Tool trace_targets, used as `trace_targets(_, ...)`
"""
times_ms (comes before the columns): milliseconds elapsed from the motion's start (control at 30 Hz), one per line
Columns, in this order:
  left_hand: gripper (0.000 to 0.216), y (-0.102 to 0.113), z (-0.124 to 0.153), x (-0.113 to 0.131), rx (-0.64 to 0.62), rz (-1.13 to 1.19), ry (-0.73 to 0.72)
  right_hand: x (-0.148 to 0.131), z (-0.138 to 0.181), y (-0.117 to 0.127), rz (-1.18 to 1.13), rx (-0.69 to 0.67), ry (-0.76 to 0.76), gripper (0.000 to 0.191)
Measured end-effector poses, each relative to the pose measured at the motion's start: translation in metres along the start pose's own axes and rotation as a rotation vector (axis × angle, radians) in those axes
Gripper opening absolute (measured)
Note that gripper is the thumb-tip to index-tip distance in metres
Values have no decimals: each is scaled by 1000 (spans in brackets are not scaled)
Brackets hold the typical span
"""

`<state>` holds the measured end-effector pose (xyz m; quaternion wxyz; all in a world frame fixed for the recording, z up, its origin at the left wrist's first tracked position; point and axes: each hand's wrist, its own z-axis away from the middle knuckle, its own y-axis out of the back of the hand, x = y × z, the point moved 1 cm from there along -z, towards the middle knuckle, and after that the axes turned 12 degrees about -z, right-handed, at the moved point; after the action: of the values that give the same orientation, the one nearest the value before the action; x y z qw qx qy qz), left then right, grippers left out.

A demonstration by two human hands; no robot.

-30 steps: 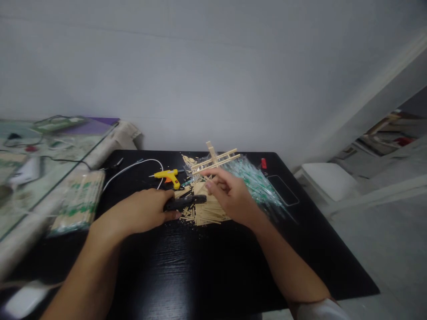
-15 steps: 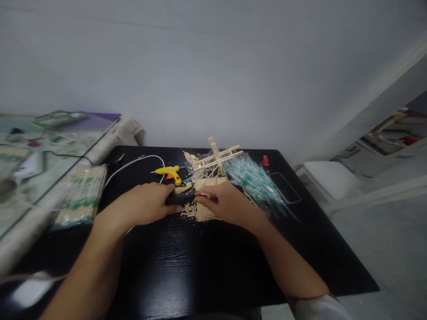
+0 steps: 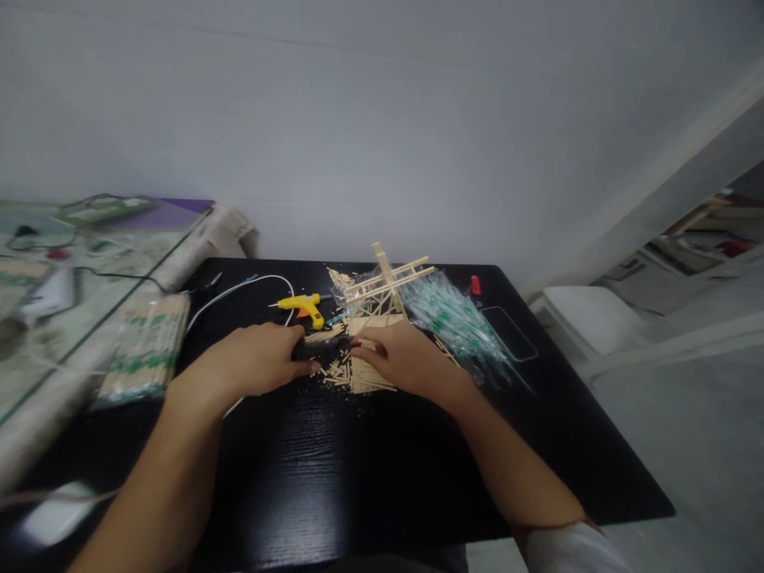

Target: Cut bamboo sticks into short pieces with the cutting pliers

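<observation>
Centrally, toward the table's (image 3: 370,485) far edge, left hand (image 3: 258,368) clasps black cutters (image 3: 326,344); right hand (image 3: 407,362) pinches 1 thin stick (image 3: 365,344).

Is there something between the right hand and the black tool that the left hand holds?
Nothing visible. The right hand has its fingertips right at the tip of the black tool in the left hand.

Head-worn view, forward and down, near over black table (image 3: 370,477).
</observation>
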<state>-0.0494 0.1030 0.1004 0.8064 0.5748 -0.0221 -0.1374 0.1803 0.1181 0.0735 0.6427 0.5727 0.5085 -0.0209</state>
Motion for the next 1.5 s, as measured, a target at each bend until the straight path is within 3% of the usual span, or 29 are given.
trace_targets(333,51,-2,-1,-4,1,27,31,3,0,0,-96,22,-13,18)
trace_targets(433,54,-2,0,-5,29,50,9,5,0,5,-191,128,-64,30)
trace_targets(567,54,0,0,-6,153,123,0,3,2,15,-348,310,-79,41)
trace_targets(667,55,4,0,-4,237,184,-5,1,3,21,-456,374,-95,47)
trace_targets(867,49,17,1,2,415,230,11,2,3,21,-487,392,-74,29)
trace_targets(1067,46,18,5,8,692,489,69,5,2,16,-665,305,-45,24)
trace_targets(1200,37,18,6,16,713,648,1,-1,2,15,-850,266,-60,6)
trace_targets(1267,37,18,6,17,685,670,-6,-5,3,15,-931,273,-72,10)
trace_targets(1367,36,18,7,15,668,679,-13,-7,3,19,-1015,361,-81,21)
trace_targets(1500,31,17,10,6,710,754,11,-1,3,30,-1044,612,-32,23)
